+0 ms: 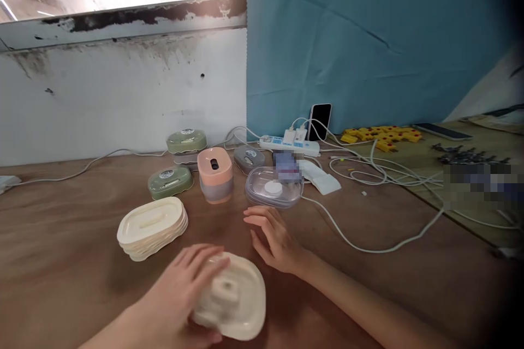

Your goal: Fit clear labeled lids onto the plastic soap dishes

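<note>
My left hand [176, 289] grips a cream plastic lid [249, 300] by its left side, fingers over the top edge and thumb underneath. The lid is tilted and slightly blurred, with a raised block showing in its middle. To its upper right, my right hand [278, 242] hovers with bent fingers and the thumb apart, holding nothing. A stack of similar cream lids [153, 221] lies beyond my left hand. Behind the hands stands a peach and grey container [215, 174] with a dark slot in its top. Nearest my right hand is a clear-lidded oval box [262, 188].
Two green-lidded boxes [170, 181] and a grey box [249, 158] sit near the wall. A power strip [290, 145] with chargers, a leaning phone [320, 121] and looped white cables [385, 251] occupy the back right. Yellow parts [380, 135] lie farther right.
</note>
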The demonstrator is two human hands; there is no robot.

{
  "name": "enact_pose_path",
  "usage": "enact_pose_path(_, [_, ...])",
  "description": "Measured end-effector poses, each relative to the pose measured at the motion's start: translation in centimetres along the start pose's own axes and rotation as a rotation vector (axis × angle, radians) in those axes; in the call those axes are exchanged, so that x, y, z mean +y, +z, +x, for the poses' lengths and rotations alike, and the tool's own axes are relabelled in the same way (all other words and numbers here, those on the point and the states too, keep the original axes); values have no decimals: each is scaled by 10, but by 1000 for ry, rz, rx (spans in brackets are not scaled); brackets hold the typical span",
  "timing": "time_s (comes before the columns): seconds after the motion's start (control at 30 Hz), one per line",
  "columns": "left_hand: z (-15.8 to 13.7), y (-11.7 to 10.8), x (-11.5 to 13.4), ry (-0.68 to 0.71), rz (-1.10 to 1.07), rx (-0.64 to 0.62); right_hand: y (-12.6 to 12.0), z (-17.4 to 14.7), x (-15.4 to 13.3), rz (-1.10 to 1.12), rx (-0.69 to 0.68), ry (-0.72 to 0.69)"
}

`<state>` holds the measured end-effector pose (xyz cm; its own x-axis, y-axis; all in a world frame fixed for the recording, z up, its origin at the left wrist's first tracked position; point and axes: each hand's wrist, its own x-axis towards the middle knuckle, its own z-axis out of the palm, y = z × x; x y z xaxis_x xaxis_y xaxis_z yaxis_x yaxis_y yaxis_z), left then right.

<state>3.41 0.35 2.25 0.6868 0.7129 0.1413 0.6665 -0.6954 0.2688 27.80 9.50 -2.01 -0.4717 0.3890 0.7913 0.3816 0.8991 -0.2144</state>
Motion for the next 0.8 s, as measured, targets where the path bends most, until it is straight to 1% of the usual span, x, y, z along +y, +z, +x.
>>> enact_pose_path(0.07, [5, 18, 7, 16, -90, -47, 0, 0, 0, 3, -31, -3])
enact_pose_path(0.1, [7, 23, 7, 18, -128, -53, 0, 0, 0, 3, -49, -11])
enact_pose_path(0.17, [13, 22, 3, 17, -179, -30, 0, 0, 0, -2, -75, -15])
enact_pose_path(0.23, [23, 10, -6, 13, -180, 69, 0, 0, -1, -10, -76, 2])
enact_pose_path(0.3, [41, -8, -16, -35, -98, 238, -1, 0, 0, -21, -81, 20])
enact_pose_path(0.33, [51, -18, -21, -69, -7, 327, -1, 0, 0, -25, -91, 25])
enact_pose_path(0.4, [74, -34, -31, -152, 219, 427, 0, 0, -1, -31, -126, 24])
enact_pose_path(0.43, [86, -39, -37, -199, 318, 448, 0, 0, -1, -34, -143, 20])
enact_pose_path(0.47, [96, -42, -42, -227, 351, 462, 0, 0, -1, -36, -158, 19])
enact_pose_path(0.53, [113, -44, -53, -269, 383, 478, 0, 1, -1, -38, -174, 19])
enact_pose_path(0.6, [125, -41, -63, -276, 372, 472, -1, 1, -2, -24, -161, 14])
enact_pose_path(0.7, [131, -36, -74, -235, 330, 456, -3, 0, -1, 31, -106, -14])
enact_pose_path(0.8, [122, -36, -75, -163, 285, 494, -4, -3, -1, 69, -22, -16])
